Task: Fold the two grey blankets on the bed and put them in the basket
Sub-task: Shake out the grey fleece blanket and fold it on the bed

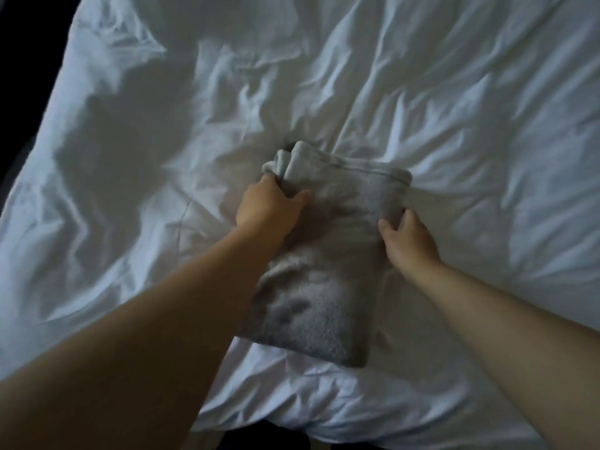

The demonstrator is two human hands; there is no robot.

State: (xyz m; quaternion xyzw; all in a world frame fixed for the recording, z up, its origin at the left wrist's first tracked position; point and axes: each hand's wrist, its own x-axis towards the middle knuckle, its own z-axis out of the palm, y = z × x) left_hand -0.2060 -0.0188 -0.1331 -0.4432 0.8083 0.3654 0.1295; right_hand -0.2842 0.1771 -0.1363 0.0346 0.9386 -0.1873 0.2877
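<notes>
We see the white wrinkled bed [454, 108] filling the view, and on its middle lies one folded grey blanket [328, 254]. Both our bare arms reach forward to it. Our left hand [268, 206] closes its fingers on the blanket's far left corner, thumb on top. Our right hand [407, 238] grips the right edge, fingers curled around it.
</notes>
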